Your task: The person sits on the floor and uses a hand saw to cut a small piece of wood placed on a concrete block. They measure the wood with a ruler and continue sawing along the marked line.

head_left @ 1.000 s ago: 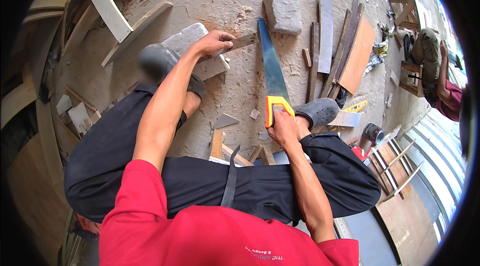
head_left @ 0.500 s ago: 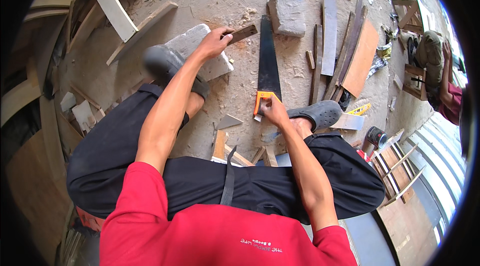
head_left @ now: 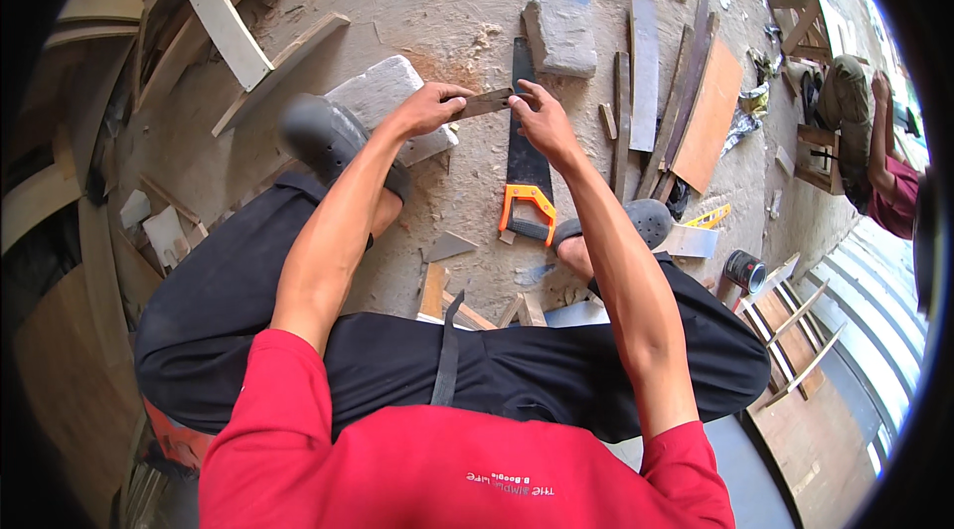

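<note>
Over the ground, my left hand [head_left: 430, 108] is closed on one end of a short, dark wooden strip [head_left: 485, 104]. My right hand [head_left: 543, 118] has its thumb and fingertips at the strip's other end and appears to pinch it. Under that hand a handsaw [head_left: 528, 168] lies flat, its dark blade pointing away and its orange and black handle toward me. A pale concrete block [head_left: 374, 86] sits beside my left hand, partly behind the forearm. Another rough block [head_left: 561, 27] stands at the blade's far end and hides part of its tip.
Right of the saw lie several wooden strips and a brown board [head_left: 712, 117]. A paint can [head_left: 745, 272] and a yellow tool [head_left: 709, 217] are near my right foot. Boards [head_left: 221, 12] are piled at left. Another person [head_left: 887, 156] sits at far right.
My right hand has let go of the saw handle and moved up to the strip's right end. The saw stays on the ground. My left hand still holds the strip.
</note>
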`<state>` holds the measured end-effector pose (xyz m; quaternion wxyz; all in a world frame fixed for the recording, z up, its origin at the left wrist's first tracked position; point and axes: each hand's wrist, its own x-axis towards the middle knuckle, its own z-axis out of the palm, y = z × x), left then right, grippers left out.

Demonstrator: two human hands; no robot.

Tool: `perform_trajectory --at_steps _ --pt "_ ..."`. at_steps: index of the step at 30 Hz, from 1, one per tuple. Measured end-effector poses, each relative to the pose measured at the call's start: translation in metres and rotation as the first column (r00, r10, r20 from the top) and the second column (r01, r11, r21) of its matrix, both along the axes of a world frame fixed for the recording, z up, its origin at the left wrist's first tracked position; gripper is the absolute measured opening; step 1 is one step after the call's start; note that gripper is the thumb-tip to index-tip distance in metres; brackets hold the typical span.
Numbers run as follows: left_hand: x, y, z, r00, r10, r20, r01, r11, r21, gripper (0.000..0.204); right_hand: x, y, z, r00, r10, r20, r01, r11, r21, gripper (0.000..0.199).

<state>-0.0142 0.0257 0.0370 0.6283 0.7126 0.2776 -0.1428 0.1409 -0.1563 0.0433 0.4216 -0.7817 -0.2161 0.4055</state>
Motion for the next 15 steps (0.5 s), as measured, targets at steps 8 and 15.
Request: perform_trajectory --at_steps 8,15 --pt "-0.004 -0.001 -0.002 0.994 0.111 -0.014 -0.112 0.993 -0.048 0.028 -0.007 0.018 -0.013 0.916 -0.2 -0.348 0.229 0.973 0.044 0.038" --pt "-0.006 0.002 -0.017 0.991 0.133 -0.022 -0.134 0.984 -0.117 0.028 -0.008 0.022 -0.017 0.892 -0.261 -0.368 0.293 0.956 0.033 0.034"
